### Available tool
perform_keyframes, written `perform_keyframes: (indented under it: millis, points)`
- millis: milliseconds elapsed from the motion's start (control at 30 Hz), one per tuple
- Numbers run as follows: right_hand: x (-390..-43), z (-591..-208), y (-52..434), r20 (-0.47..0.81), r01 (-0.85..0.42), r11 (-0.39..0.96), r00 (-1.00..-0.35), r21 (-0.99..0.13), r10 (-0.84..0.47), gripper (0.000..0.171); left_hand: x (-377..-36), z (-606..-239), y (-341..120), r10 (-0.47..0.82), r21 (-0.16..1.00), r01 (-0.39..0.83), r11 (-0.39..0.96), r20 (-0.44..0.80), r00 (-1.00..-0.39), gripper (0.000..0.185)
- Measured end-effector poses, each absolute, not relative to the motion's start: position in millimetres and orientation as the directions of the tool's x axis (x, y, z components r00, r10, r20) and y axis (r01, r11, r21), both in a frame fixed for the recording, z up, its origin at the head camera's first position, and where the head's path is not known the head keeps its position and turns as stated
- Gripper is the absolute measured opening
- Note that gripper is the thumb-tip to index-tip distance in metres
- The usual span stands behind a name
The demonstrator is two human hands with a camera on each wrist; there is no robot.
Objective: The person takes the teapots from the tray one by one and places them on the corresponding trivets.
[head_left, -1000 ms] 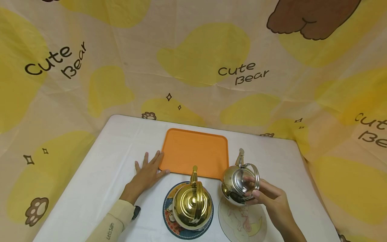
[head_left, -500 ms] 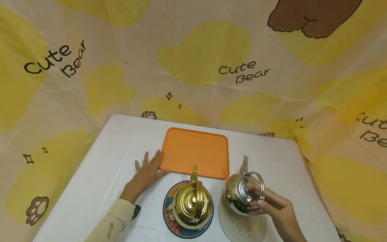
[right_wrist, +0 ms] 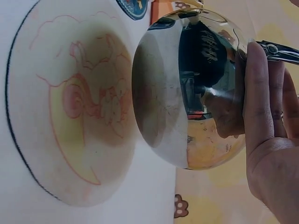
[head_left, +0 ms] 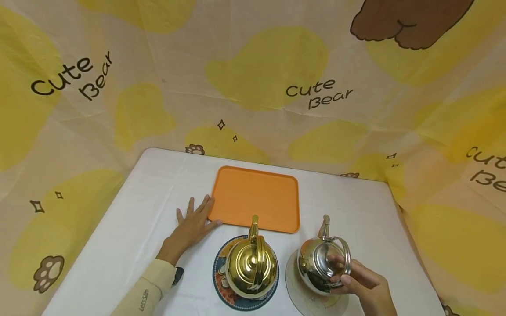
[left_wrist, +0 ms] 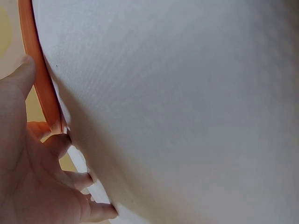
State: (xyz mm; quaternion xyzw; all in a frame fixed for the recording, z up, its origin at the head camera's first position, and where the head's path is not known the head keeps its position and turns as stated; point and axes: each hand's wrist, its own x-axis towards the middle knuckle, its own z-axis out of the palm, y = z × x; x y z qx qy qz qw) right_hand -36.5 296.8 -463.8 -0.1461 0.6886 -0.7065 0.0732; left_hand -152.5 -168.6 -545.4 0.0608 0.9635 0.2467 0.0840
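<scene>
My right hand (head_left: 365, 283) grips the handle of a shiny silver teapot (head_left: 312, 270), its spout facing away from me. In the right wrist view the teapot's rounded base (right_wrist: 156, 93) hangs over a pale round mat (right_wrist: 28, 93) printed with a bunny and a moon, casting a shadow on it. My left hand (head_left: 190, 230) lies with fingers spread at the near left corner of an orange tray (head_left: 257, 199). Seen from the left wrist, the thumb touches the tray's rim (left_wrist: 44, 88) while other fingertips rest on the white cloth.
Between my hands a gold teapot (head_left: 243, 274) stands on a blue patterned round mat (head_left: 218, 287), its spout pointing toward the tray. A white cloth (head_left: 158, 193) covers the table. Behind it hangs a yellow-patterned curtain (head_left: 245, 66).
My right hand has brought the silver teapot back toward me and slightly right, away from the tray's near right corner and farther over the pale mat. The left hand stays put.
</scene>
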Motion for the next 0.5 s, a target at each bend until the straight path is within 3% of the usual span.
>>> perform_keyframes:
  millis: [300,500]
  points:
    - [-30,-474,303,0.209,-0.181,-0.111,-0.913,-0.977,-0.351,0.044,-153,-545,-169,0.159,0.488,0.075,0.87,-0.133,-0.978,0.088]
    - [-26,-478,306,0.207,-0.171,-0.13,-0.914,-0.977,-0.348,0.044,-153,-547,-169,0.162,0.488,0.079,0.869,-0.131,-0.978,0.088]
